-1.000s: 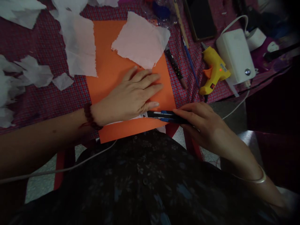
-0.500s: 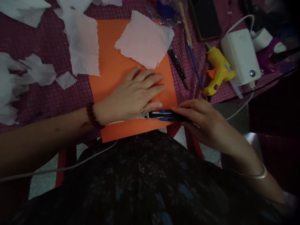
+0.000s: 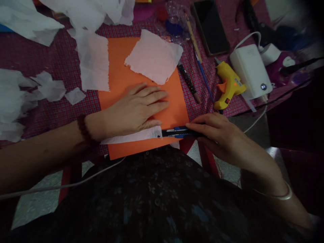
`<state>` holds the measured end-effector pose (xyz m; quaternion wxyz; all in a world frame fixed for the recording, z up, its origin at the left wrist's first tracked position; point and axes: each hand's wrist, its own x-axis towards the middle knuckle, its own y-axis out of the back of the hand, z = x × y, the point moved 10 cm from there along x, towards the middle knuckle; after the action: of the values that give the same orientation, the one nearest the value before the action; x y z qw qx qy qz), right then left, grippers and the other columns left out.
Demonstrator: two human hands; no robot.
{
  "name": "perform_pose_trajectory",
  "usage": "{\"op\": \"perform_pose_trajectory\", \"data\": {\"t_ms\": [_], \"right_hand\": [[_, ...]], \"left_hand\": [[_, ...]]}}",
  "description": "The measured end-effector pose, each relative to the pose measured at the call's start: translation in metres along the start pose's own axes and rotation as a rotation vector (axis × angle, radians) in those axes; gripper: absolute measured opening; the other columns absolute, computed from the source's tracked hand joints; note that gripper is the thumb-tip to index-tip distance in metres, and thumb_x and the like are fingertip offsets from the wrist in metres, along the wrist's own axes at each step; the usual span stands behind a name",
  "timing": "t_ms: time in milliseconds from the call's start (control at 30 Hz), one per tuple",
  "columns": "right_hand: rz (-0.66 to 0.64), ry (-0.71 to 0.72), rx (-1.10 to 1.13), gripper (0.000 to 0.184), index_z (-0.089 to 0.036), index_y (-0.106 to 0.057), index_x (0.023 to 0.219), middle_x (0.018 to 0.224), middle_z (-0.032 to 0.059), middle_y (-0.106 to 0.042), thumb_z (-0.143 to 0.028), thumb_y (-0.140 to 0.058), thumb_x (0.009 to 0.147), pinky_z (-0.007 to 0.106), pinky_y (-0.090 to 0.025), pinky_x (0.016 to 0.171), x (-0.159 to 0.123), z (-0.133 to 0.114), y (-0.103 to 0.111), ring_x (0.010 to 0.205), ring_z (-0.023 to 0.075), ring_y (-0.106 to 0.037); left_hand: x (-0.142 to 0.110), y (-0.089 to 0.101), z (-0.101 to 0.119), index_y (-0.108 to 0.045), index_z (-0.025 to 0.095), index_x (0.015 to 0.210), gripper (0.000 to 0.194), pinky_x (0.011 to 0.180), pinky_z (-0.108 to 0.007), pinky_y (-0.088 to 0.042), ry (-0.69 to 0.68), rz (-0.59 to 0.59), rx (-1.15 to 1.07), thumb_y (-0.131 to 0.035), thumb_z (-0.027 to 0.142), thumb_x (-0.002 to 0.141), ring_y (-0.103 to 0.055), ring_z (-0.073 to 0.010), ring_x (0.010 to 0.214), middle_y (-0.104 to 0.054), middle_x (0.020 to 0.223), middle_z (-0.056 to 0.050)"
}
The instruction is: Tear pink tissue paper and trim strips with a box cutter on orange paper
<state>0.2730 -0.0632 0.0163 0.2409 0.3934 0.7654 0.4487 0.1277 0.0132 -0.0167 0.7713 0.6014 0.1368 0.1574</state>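
My left hand [image 3: 136, 108] lies palm down on an orange sheet [image 3: 174, 101], its fingers stretched out flat. Beneath its thumb side runs a folded strip of white tissue paper [image 3: 134, 135], close to the sheet's near edge. Fingers of my right hand [image 3: 220, 138] close around the back end of what looks like a blue-and-black utility knife [image 3: 178, 132]. Its front end points left and meets the end of the strip; whether a blade is out I cannot tell. A torn piece of tissue [image 3: 154, 55] rests on the sheet's far part.
More tissue paper [image 3: 95, 60] lies to the left and back on the checked cloth [image 3: 60, 59]. At right are a patterned pen [image 3: 188, 82], a blue paintbrush [image 3: 202, 72], a yellow glue gun [image 3: 229, 86], a white power box [image 3: 251, 69] and a phone [image 3: 211, 28]. A white cable [image 3: 83, 177] crosses my lap.
My left hand has slid left, uncovering more of the white strip and the knife's front end. My right hand keeps its hold. The view has shifted slightly.
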Motion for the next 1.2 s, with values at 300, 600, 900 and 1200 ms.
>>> {"op": "perform_pose_trajectory", "data": {"t_ms": [300,600,900,1200], "right_hand": [[0.055,-0.015,-0.006,0.045,-0.024,-0.064,0.142,0.122,0.0119,-0.071,-0.011,-0.054,0.100,0.042,-0.058,0.093,0.002,-0.002,0.003,0.108,0.0253,-0.068],[0.052,0.028,-0.003,0.040,-0.022,-0.066,0.139,0.121,0.0132,-0.071,-0.014,-0.055,0.101,0.042,-0.058,0.092,0.013,-0.008,-0.001,0.107,0.0253,-0.069],[0.047,0.090,0.042,0.041,-0.024,-0.064,0.143,0.118,0.0126,-0.072,-0.023,-0.060,0.102,0.044,-0.060,0.093,0.021,-0.017,-0.003,0.106,0.0261,-0.070],[0.053,0.012,0.038,0.041,-0.022,-0.061,0.140,0.123,0.0128,-0.071,-0.020,-0.065,0.099,0.043,-0.061,0.094,-0.019,-0.022,-0.015,0.112,0.0269,-0.070]], "left_hand": [[-0.015,0.001,0.004,-0.051,0.019,0.156,0.056,0.130,-0.057,-0.022,0.080,0.000,0.013,-0.038,0.051,0.111,-0.037,-0.0308,0.157,-0.046,0.167,-0.010],[-0.014,-0.001,0.002,-0.052,0.021,0.155,0.055,0.130,-0.056,-0.023,0.078,0.009,0.023,-0.037,0.051,0.112,-0.037,-0.0299,0.157,-0.046,0.168,-0.009],[-0.014,0.001,0.004,-0.051,0.019,0.155,0.056,0.130,-0.055,-0.020,0.074,0.022,0.016,-0.039,0.050,0.112,-0.037,-0.0307,0.156,-0.046,0.167,-0.011],[-0.015,-0.002,0.003,-0.049,0.019,0.157,0.054,0.129,-0.057,-0.018,0.057,0.033,-0.047,-0.048,0.044,0.109,-0.035,-0.0333,0.157,-0.042,0.169,-0.013]]}}
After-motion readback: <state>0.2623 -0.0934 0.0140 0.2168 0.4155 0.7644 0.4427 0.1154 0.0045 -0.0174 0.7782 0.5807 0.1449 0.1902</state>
